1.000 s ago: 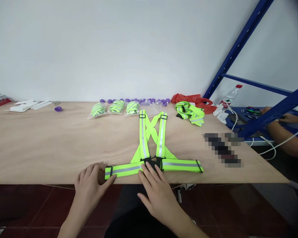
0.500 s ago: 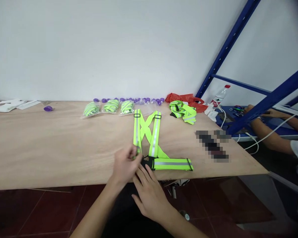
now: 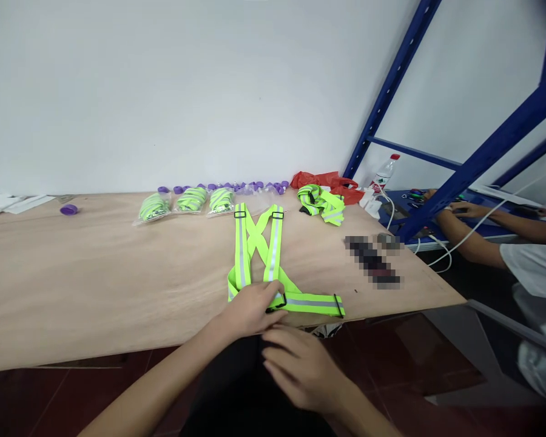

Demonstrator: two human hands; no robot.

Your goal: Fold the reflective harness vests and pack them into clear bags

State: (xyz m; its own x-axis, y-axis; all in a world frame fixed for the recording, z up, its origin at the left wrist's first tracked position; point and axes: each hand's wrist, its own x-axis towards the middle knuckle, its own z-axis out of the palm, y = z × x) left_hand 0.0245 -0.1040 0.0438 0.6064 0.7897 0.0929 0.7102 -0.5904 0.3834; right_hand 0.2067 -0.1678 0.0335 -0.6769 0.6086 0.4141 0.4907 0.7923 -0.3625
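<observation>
A neon yellow reflective harness with silver stripes lies on the table, its two shoulder straps crossing and each carrying a black slider. My left hand is closed over the waist strap around the black buckle, hiding most of it. Close to its fingertips, just off the table's front edge, is my right hand, with fingers apart and slightly bent and nothing visible in them. To the right the waist strap lies flat, ending in another black slider.
Bagged harnesses sit at the back, before several purple rings. A bundled harness lies by a red plastic bag. Blue rack posts, a bottle and a white cable are at the right, where another person's arms work.
My left hand has moved from the left strap onto the buckle. My right hand has drawn back from the buckle toward me. A left-side strap loop now shows, and the view has turned right.
</observation>
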